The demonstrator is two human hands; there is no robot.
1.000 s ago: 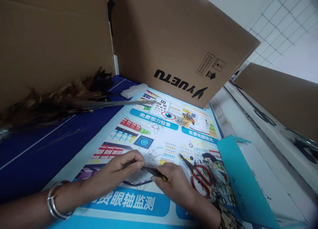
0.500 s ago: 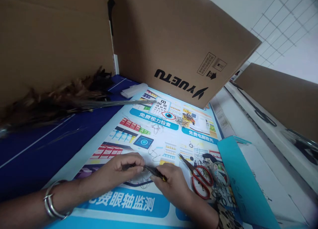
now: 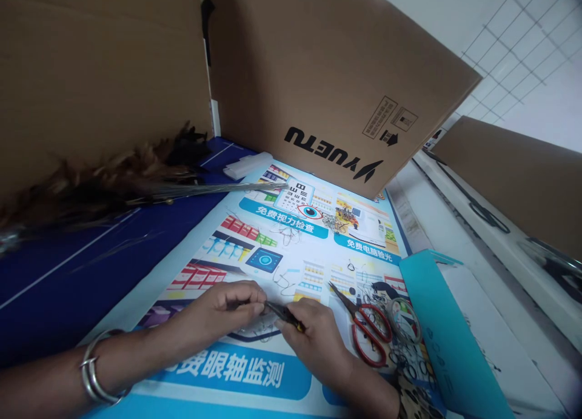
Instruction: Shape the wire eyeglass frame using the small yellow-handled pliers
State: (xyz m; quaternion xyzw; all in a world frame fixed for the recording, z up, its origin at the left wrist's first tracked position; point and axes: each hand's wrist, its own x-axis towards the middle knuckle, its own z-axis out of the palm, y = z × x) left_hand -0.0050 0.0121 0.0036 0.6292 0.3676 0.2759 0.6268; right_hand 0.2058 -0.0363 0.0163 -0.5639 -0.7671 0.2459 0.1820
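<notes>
Pliers (image 3: 284, 313), black, near middle — held in the right hand (image 3: 316, 329), left hand (image 3: 230, 308) curled at their tips, its grip too hidden to tell, red-handled scissors (image 3: 356, 313) at right, printed poster (image 3: 291, 258) beneath.

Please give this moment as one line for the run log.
left hand: at tip of pliers, hold unclear | right hand: gripping pliers | scissors: on sheet, beside right hand

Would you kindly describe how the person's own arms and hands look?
Both the left hand and right hand are ungloved. Silvery, rounded bangles circle the left wrist; a dark-spotted, light-toned sleeve shows on the right forearm.
</notes>
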